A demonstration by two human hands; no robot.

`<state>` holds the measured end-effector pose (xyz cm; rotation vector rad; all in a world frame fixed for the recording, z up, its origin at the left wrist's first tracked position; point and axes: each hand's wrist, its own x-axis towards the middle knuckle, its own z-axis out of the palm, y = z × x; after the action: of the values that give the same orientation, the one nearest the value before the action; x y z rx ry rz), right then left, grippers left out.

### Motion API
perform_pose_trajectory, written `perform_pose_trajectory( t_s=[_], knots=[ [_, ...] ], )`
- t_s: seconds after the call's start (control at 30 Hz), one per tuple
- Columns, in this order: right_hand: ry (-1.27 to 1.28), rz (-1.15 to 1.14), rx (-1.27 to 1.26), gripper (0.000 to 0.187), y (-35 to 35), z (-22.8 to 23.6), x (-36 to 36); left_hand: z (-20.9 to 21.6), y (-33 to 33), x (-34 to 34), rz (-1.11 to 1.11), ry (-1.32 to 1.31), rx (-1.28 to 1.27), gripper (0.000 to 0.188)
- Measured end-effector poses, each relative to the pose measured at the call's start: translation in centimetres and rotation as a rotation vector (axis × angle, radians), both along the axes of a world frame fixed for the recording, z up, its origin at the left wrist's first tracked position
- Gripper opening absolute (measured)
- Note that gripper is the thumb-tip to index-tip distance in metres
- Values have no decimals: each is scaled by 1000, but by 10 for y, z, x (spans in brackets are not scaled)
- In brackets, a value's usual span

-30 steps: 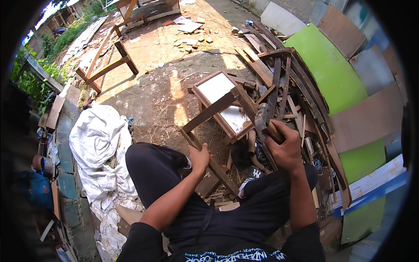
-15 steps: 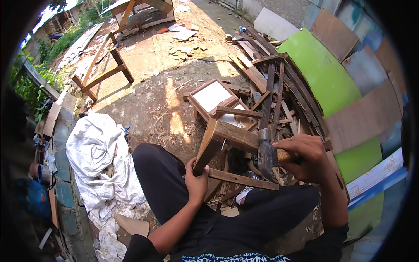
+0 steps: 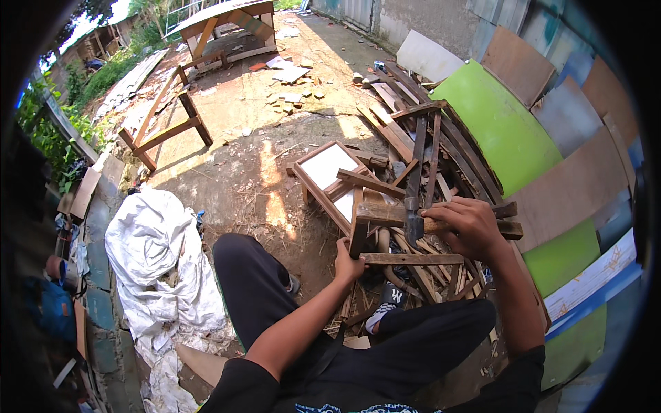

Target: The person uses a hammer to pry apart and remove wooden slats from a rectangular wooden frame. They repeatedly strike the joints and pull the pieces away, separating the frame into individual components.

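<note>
In my right hand [image 3: 465, 224] is a hammer, gripped by its handle. The dark metal hammer head [image 3: 413, 221] points downward beside the upper rail of a small wooden frame, and I cannot tell whether it touches the wood. My left hand [image 3: 349, 263] is closed around the frame's left corner post. The wooden frame [image 3: 420, 259] is made of worn brown bars and stands above my bent legs. Just beyond it lies a brown wood-edged piece with a white panel [image 3: 323, 166].
Scrap timber [image 3: 475, 162] is heaped at the right, beside leaning green boards [image 3: 496, 124]. A white cloth sack [image 3: 158, 241] lies left of my knee. Farther off stand a bare wooden frame [image 3: 165, 134] and a large wooden structure [image 3: 224, 17]. Broken pieces litter the ground.
The wooden frame has shifted right and turned, with my left hand still on it. My right hand and the hammer have moved slightly up. The nail seen earlier in the frame no longer shows.
</note>
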<state>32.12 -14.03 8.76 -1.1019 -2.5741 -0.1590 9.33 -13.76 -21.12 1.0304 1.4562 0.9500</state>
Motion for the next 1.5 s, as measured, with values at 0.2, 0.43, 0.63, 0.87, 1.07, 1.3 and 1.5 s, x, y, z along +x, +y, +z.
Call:
perform_pose_trajectory(
  t_s=[0.2,0.43,0.63,0.87,1.07,1.3,1.5],
  knots=[
    [21,-56,30,34,4,-4,10,-15,2,-6,-204,230,181,52],
    [86,-126,38,39,0,3,25,8,35,-4,-91,234,250,48],
    [64,-125,86,42,37,-10,8,7,124,-37,-319,435,473,37],
    [5,-161,50,41,51,-46,16,61,127,-35,-694,144,579,53],
    [88,-270,-39,46,57,-47,9,81,134,-25,-584,4,696,37],
    [483,-267,-188,47,41,-38,-30,78,142,-26,-513,-79,536,38],
    [469,-262,-358,37,37,-21,-70,89,139,-27,-519,-65,595,30]
  ],
)
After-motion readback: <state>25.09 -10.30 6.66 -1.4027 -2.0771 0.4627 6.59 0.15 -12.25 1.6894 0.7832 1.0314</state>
